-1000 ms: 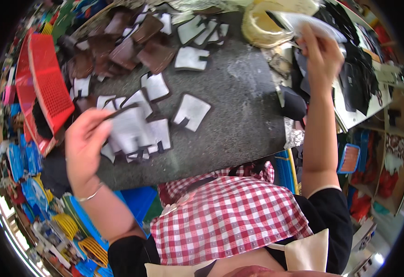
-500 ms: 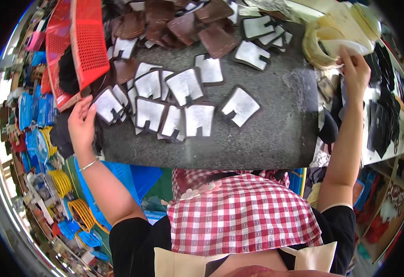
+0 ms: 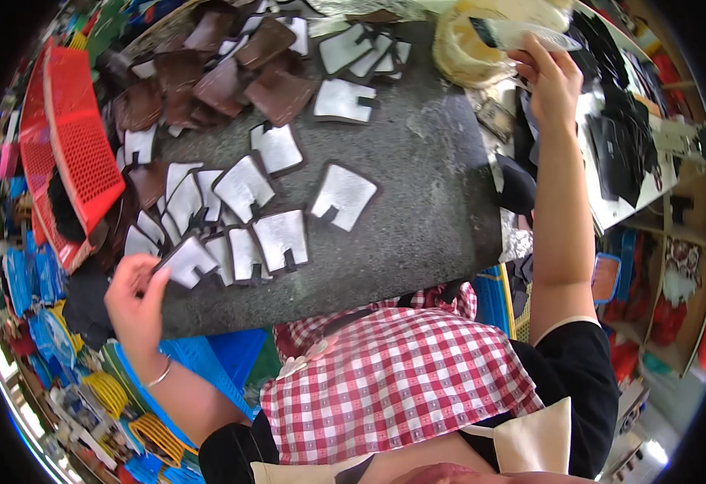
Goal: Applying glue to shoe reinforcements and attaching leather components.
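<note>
My left hand (image 3: 137, 294) is closed at the near left of the dark work slab, its thumb and fingers pinching the edge of a notched leather piece (image 3: 187, 262) with a whitish face. Beside it lie several similar pieces, some overlapping; one whitish notched piece (image 3: 343, 196) lies apart to the right. At the far right my right hand (image 3: 553, 77) grips a pale, flat brush-like tool (image 3: 526, 36) with a dark end. That tool is over a round, crusted yellowish tub (image 3: 459, 55), whose inside is mostly hidden.
Brown leather pieces (image 3: 216, 85) are heaped at the far left of the slab (image 3: 409, 234). A red perforated basket (image 3: 87, 161) stands tilted at its left edge. Black pieces (image 3: 623, 153) lie on a white table at right. Blue crates (image 3: 208, 363) sit below the slab.
My left hand has left the red basket's edge and now pinches a notched leather piece. My right hand has lifted the brush-like tool out of the tub. The whole view has turned and shifted.
</note>
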Demonstrator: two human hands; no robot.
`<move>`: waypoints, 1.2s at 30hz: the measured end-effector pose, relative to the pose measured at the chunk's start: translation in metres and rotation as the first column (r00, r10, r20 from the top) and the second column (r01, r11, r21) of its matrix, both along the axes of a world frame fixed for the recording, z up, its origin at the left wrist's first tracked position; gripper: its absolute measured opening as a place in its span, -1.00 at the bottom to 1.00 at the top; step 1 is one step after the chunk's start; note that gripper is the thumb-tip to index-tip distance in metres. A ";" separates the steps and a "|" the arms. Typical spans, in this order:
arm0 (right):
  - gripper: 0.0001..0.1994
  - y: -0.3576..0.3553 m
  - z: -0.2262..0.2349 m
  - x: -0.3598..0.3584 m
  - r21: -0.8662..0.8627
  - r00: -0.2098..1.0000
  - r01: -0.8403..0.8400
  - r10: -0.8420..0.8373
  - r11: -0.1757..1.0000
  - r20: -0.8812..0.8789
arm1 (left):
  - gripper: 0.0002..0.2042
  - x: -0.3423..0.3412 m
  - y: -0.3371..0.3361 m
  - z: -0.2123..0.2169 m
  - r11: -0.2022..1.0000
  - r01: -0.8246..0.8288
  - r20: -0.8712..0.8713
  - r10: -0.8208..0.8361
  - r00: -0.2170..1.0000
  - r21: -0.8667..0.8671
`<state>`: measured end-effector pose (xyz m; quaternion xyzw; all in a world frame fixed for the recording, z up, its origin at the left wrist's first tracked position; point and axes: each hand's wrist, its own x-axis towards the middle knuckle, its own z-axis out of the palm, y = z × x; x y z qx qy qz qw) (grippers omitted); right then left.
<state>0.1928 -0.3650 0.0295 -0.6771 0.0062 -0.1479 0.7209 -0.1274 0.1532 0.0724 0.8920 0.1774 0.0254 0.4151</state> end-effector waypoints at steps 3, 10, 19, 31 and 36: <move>-0.71 -0.010 -0.006 -0.002 -0.139 0.999 -0.032 0.032 0.990 -0.005 | -0.78 0.006 -0.003 0.033 0.978 -0.028 0.155 0.061 0.986 -0.207; -0.78 -0.008 0.001 -0.033 -0.046 0.947 -0.223 0.206 0.974 -0.245 | -0.75 0.112 -0.176 -0.021 0.594 0.311 0.063 -0.401 0.914 -0.742; -0.80 0.053 -0.023 -0.160 -0.041 0.845 -0.461 0.424 0.887 -0.327 | -0.82 0.149 -0.216 -0.055 0.857 0.493 -0.071 -0.507 0.859 -0.147; -0.94 0.059 -0.030 -0.183 -0.526 0.817 -0.517 0.573 0.676 -0.066 | -0.80 0.141 -0.214 -0.056 0.870 0.444 -0.093 -0.471 0.877 -0.216; -0.90 0.047 -0.016 -0.188 0.076 0.764 -0.599 0.597 0.797 -0.246 | -0.75 0.124 -0.179 -0.032 0.789 0.372 0.030 -0.411 0.911 -0.490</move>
